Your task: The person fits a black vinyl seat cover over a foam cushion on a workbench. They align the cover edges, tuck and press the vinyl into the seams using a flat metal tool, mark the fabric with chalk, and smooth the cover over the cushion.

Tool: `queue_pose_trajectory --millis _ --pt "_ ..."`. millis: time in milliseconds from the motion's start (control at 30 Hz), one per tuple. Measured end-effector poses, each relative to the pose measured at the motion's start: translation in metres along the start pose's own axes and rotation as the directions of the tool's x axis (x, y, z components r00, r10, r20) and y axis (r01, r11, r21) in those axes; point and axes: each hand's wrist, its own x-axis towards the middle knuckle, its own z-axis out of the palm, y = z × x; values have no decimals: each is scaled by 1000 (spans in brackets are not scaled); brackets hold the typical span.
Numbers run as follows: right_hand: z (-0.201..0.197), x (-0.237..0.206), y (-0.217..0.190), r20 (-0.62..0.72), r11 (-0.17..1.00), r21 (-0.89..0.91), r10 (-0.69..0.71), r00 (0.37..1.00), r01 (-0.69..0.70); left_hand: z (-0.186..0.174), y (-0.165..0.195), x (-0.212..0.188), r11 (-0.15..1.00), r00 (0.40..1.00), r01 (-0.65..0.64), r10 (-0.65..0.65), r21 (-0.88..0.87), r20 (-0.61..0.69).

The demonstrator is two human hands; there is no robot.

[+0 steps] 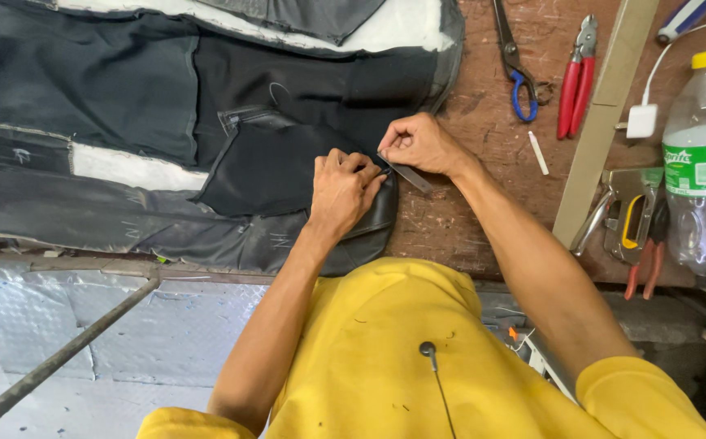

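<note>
A worn brown wooden workbench (pixel 483 228) carries a spread of black leatherette cover (pixel 206 97) with white foam showing at its edges. Taking that cover as the landmark, the left hand (pixel 341 191) lies on its near right corner, fingers curled and pressed together, pinning a loose black panel (pixel 267 167). Just right of it, the right hand (pixel 422 145) pinches a thin flat metal blade (pixel 406 175) between thumb and fingertips, its tip at the panel's edge. The work appears to be at the cutting or unpicking of a seam; steady downward pressure and a shallow blade angle seem called for. Further right lie scissors (pixel 517 77), red pliers (pixel 576 77), a staple gun (pixel 625 215) and a plastic bottle (pixel 704 171).
</note>
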Motion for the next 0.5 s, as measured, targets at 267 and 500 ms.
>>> queue_pose_trajectory --millis 267,500 --pt "-1 10 -12 96 993 106 -68 993 58 7 5 -4 1000 999 19 -19 -3 -45" --pt "1 13 -13 120 997 -72 17 993 -9 -1 2 -9 998 997 41 -44 -44 -68"
